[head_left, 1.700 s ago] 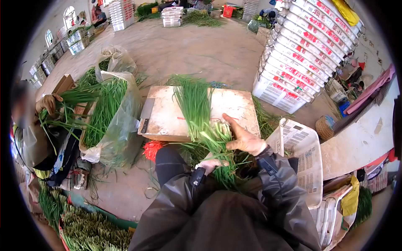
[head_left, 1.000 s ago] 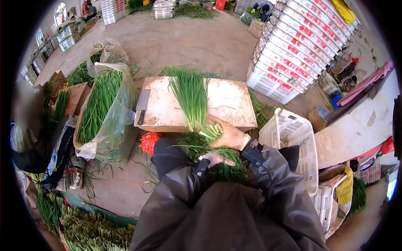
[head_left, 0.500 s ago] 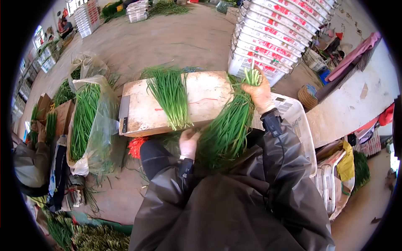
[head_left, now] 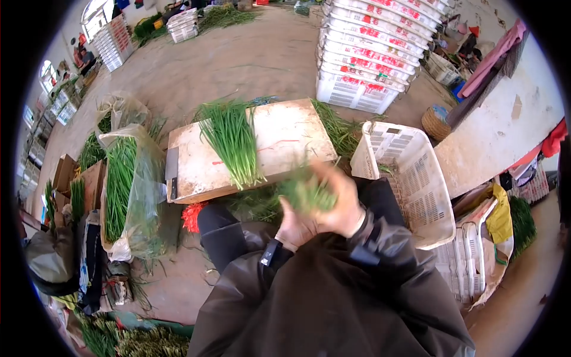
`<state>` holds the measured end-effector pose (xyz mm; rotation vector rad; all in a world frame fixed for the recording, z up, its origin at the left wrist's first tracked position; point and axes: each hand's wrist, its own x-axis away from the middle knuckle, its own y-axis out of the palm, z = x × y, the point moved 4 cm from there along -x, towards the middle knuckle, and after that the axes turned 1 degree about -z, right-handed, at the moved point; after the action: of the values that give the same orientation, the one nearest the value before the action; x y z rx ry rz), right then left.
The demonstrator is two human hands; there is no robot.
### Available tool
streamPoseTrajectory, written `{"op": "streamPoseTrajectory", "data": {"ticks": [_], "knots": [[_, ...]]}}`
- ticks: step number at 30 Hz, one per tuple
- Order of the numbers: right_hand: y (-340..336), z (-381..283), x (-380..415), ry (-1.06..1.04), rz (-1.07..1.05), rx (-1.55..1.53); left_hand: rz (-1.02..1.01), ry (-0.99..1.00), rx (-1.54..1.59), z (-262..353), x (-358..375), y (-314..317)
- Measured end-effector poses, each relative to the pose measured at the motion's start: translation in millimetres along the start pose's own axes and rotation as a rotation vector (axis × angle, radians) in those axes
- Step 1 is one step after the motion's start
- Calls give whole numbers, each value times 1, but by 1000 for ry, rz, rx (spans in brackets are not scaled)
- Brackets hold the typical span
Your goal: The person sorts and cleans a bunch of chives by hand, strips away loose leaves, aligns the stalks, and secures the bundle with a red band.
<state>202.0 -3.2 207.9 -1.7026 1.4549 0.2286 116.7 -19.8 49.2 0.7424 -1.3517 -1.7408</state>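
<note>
Right hand and its bunch of greens have dropped in from beside the white basket to the lap, left hand now alongside; pile of greens stays on the tabletop. Clock read from tabletop centre, 12 being away from the wearer. Both hands at 4 o'clock, just off the near edge. Right hand grasps the bunch from its right side, fingers blurred. Left hand cups against the bunch's near left side, thumb up; cannot tell if its fingers close. Bunch motion-blurred, between the hands, clear of the tabletop. Pile lies flat slightly left of centre, pale ends toward 6, green tips toward 11. Knife along the left edge, 8-9 o'clock. Red bundle below at 7-8. Clear plastic bag with long greens at 8-9, co-worker's sleeve farther out at 8. Basket at 3-4, basket stack at 2, loose greens on the floor at 2-3
</note>
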Motion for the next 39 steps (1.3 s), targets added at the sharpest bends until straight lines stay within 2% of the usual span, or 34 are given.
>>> {"op": "streamPoseTrajectory", "data": {"ticks": [2, 4, 5, 6, 8, 9, 10, 11, 14, 15, 18, 20, 21, 22, 23, 26, 27, 28, 29, 30, 31, 32, 33, 36, 38, 39], "knots": [[20, -21, 35, -219, -145, 57, -212, 25, 88, -8, -2, -12], [40, -29, 73, -456, -198, 263, -414, 45, 184, -11, 5, -36], [50, -32, 87, -481, -247, 265, -510, 54, 233, -7, 9, -47], [59, -37, 95, -507, -296, 264, -384, -82, 210, 11, 15, -5], [63, -38, 98, -502, -280, 160, -324, -136, 227, 24, 11, -19], [64, -37, 95, -527, -314, 158, -370, -143, 211, 36, 7, -23], [64, -36, 94, -552, -350, 157, -376, -120, 214, 43, 4, -22], [67, -30, 97, -534, -515, 149, -356, -112, 119, 52, 1, -27], [52, -24, 80, -481, -601, -21, -201, -47, -149, 80, -5, -33], [44, -20, 72, -371, -706, -135, -181, -18, -180, 89, -9, -36], [-1, 11, 34, -245, -610, -469, -80, 79, -211, 108, -21, -49], [-20, 63, 25, 0, -680, -488, -87, 73, -177, 118, -33, -52], [-27, 99, 22, 100, -770, -340, -95, 62, -170, 118, -37, -42], [-34, 137, 18, 201, -856, -190, -119, 68, -142, 121, -46, -62], [-41, 173, 12, 418, -1024, 41, -109, 62, -161, 123, -52, -69], [-31, 347, 41, 607, -1124, 792, -110, -3, -225, 120, -68, -72], [-29, 383, 42, 659, -1134, 858, -81, -78, -234, 121, -70, -73], [-28, 417, 45, 711, -1145, 922, -39, -64, -261, 120, -74, -80], [-22, 463, 60, 616, -1043, 928, 2, -51, -289, 119, -78, -86], [-17, 500, 70, 522, -938, 932, 4, -128, -274, 121, -80, -87], [-10, 520, 68, 621, -928, 1011, 2, -131, -248, 122, -85, -90], [-3, 535, 67, 566, -946, 1008, 4, -133, -222, 120, -89, -93], [4, 547, 67, 510, -962, 999, 101, -25, -227, 119, -93, -93], [31, 572, 76, 412, -1015, 970, 149, -44, -263, 127, -101, -108], [48, 589, 89, 403, -1039, 1016, 165, -63, -213, 128, -103, -124], [55, 605, 100, 473, -1130, 1011, 132, -113, -174, 131, -108, -125]]}}
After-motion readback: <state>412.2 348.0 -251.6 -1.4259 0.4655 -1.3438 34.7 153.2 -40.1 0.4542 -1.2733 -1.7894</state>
